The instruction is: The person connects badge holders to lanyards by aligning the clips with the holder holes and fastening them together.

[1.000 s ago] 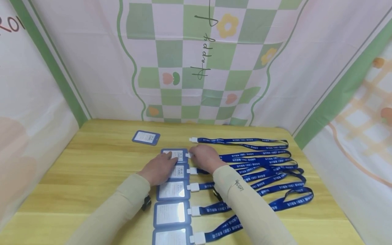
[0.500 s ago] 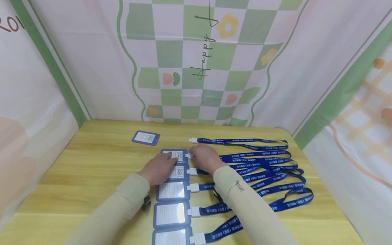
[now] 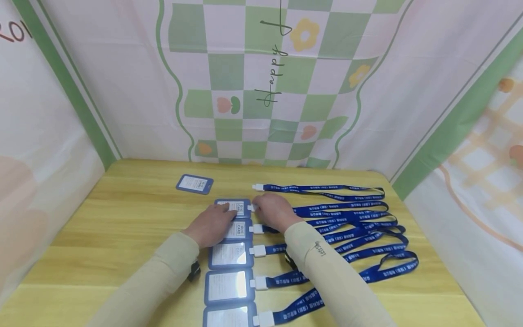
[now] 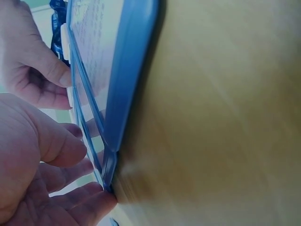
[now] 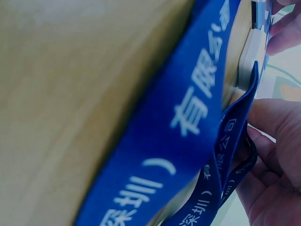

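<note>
A blue-framed badge holder (image 3: 244, 203) heads the column, its white insert printed "ID/IC CARD". My left hand (image 3: 212, 222) grips it at its left side; in the left wrist view the thumb and fingers (image 4: 91, 205) close in around the frame's edge. At its right end, my right hand (image 3: 274, 211) pinches the white clip (image 3: 252, 208) of a blue lanyard (image 3: 306, 210), partly hiding it. The right wrist view shows this hand's curled fingers (image 5: 265, 155) behind other printed lanyard straps (image 5: 164, 113). Badge and clip meet end to end on the table.
Below lie several more badge holders (image 3: 230, 254), each with a white clip and blue lanyard stretching right. A separate badge holder (image 3: 194, 183) sits at the back left. Behind my right hand lies another lanyard (image 3: 323, 187) with no badge on it. Printed cloth (image 3: 224, 72) surrounds the wooden table (image 3: 122, 218).
</note>
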The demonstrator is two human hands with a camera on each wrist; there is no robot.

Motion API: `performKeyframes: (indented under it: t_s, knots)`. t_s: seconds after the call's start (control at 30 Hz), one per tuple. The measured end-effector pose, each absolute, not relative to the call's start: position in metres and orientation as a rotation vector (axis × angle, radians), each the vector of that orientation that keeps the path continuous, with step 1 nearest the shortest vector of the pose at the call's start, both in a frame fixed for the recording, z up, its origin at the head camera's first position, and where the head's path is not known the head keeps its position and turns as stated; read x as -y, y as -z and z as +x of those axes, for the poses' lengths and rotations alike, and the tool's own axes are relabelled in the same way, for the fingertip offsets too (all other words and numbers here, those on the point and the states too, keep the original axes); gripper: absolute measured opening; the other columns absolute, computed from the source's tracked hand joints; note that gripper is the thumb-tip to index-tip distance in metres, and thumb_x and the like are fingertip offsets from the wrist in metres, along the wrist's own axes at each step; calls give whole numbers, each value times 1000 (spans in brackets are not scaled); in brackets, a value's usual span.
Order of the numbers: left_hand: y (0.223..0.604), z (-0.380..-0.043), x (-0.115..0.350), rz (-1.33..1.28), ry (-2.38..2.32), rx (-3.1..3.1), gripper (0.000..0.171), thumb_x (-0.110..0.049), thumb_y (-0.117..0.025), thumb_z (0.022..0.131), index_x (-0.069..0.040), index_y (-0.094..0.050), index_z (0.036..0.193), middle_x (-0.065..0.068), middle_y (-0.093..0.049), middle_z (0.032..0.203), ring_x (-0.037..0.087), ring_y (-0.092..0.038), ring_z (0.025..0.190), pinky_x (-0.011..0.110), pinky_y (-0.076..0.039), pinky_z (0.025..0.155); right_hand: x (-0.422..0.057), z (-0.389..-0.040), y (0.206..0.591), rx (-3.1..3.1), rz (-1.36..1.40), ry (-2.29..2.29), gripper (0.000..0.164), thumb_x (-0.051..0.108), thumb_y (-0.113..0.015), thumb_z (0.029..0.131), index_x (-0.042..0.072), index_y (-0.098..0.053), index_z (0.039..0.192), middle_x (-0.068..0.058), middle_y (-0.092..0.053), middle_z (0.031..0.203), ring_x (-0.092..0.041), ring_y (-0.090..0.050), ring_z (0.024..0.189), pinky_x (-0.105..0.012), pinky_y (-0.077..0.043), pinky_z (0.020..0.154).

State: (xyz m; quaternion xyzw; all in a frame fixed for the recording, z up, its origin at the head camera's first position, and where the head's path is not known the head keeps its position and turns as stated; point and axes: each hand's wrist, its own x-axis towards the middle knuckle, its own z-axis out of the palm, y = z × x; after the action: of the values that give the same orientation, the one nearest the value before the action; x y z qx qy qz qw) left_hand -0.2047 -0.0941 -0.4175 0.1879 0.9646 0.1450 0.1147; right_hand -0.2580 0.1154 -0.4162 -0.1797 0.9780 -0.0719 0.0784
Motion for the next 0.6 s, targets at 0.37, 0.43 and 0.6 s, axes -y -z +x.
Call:
performKeyframes:
  t_s: [0.37,0.43,0.6]
  knots:
    - [417,-203,95,576,-404,-2840,44,-26,-44,111,-13,-53,153,17,-43,163,39,-39,151,55,-35,125,-115,-257,415,-2924,-526,217,33,24,-63,104,21,-68,137,-2,-71,134,-23,-64,127,-44,-54,110]
    - [417,-203,95,579,-399,-2841,44,-25,-45,111,-13,-53,152,17,-44,163,40,-39,151,55,-36,124,-115,-257,415,-2923,-524,220,33,24,-63,104,21,-68,137,-2,-70,134,-23,-64,127,-44,-54,110]
    - [418,-204,95,596,-365,-2845,44,-25,-45,111,-13,-53,152,17,-44,163,40,-40,150,56,-35,124,-116,-257,415,-2926,-528,218,33,24,-63,104,21,-68,137,-2,-71,134,-23,-64,126,-44,-54,109]
